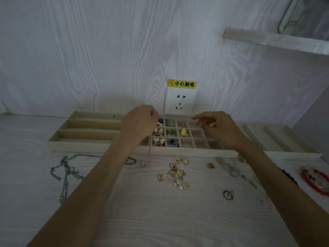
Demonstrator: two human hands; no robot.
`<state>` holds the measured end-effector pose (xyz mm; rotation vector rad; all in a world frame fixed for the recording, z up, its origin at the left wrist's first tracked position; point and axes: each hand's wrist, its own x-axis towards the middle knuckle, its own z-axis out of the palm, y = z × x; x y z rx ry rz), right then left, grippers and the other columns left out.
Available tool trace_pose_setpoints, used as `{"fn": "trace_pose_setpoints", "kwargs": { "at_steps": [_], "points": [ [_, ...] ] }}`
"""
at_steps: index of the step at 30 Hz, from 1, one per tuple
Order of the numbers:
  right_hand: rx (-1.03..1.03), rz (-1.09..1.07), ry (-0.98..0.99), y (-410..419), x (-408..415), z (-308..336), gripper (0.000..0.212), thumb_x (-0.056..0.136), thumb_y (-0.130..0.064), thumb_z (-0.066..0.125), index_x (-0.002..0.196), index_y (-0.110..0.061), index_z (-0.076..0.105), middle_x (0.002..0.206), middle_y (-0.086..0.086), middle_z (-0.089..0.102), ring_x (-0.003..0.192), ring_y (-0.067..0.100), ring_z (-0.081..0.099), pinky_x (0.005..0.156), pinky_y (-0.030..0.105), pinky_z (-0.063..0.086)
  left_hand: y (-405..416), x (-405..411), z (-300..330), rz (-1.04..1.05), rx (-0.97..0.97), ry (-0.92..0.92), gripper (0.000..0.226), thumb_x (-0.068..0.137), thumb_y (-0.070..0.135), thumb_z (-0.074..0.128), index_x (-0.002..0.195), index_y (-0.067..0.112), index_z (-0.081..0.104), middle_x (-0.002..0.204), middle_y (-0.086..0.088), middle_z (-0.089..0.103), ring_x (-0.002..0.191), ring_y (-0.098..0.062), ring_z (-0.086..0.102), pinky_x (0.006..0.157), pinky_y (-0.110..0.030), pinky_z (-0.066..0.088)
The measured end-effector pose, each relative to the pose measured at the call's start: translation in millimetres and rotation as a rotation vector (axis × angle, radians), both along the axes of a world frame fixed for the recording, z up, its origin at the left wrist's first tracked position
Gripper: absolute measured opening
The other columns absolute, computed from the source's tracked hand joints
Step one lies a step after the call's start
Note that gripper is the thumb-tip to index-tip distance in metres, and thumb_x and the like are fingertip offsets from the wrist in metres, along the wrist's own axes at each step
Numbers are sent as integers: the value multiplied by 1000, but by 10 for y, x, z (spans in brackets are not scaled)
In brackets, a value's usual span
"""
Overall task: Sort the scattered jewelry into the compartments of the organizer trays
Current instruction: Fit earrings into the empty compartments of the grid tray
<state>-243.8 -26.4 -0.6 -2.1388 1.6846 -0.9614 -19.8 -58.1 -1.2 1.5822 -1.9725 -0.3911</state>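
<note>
Both hands hover over the grid tray [194,154]. The left hand [140,122] has its fingers curled together; the right hand [219,127] pinches a small pale piece [212,124]. Loose jewelry [178,172] lies on the table [160,220], nearer than both hands.

Beige grid tray [194,152] – part-filled, gold earrings [178,172] scattered

Your beige organizer trays [99,147] sit on pale woodgrain table [160,220]; red bracelet [315,182], yellow warning label [182,83].
</note>
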Motion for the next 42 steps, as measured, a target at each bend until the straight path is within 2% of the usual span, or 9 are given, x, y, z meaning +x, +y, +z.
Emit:
{"fn": "trace_pose_setpoints", "kwargs": {
  "at_steps": [4,10,14,17,20,22,27,31,42],
  "points": [
    [-14,78,306,-21,-56,22,41,89,3,51,111,-27,68,104,6,65,93,21,56,79,40,48,57,-166,97,-222,-13,-93,35,96,15,39,105,29,70,106,-1,60,92,-18,47,84,-33,43],
    [-120,97,652,8,105,65,53,86,1,48,115,-41,63,103,0,56,96,17,40,72,28,20,-40,-371,45,-275,45,-252,42,95,12,38,115,35,66,120,-5,56,113,-26,39,88,-36,37],
    [-116,108,735,4,173,78,54,84,-1,48,117,-42,61,105,-2,54,97,17,41,74,28,20,-126,-402,-11,-257,133,-268,50,92,9,34,107,41,68,84,7,51,96,-22,40,88,-33,40],
    [-98,92,740,-10,171,83,53,85,-1,49,116,-42,62,107,-3,53,99,17,40,74,27,18,-172,-416,-18,-262,161,-240,50,89,6,35,100,39,71,61,13,44,83,-21,41,95,-40,42],
    [-62,48,681,-28,132,98,53,85,1,48,110,-42,65,106,-4,55,98,16,40,74,27,17,-158,-442,0,-253,172,-258,49,90,7,35,105,38,70,91,2,64,94,-21,37,93,-37,41],
    [-41,28,650,-41,135,92,53,85,2,47,107,-42,67,102,-3,56,97,16,40,74,28,19,-165,-465,-2,-251,152,-281,46,91,11,36,107,36,70,114,0,62,105,-24,39,88,-35,40],
    [-21,14,661,-94,160,131,48,84,-1,48,100,-40,70,98,-3,56,90,13,37,74,28,18,-157,-540,-26,-276,-41,-505,32,89,21,44,108,23,70,110,-1,55,110,-22,41,79,-31,31],
    [-16,28,633,-103,133,123,48,85,-1,48,98,-41,70,98,-3,57,89,13,37,73,28,18,-140,-497,16,-344,-8,-514,40,88,12,45,111,34,69,110,0,53,110,-22,39,80,-30,30],
    [34,48,595,-155,195,140,44,85,-4,47,92,-40,72,91,-4,58,92,17,43,80,30,25,-124,-488,37,-381,-80,-541,37,88,14,47,110,34,69,111,1,55,108,-20,41,78,-29,28]
  ]
}}
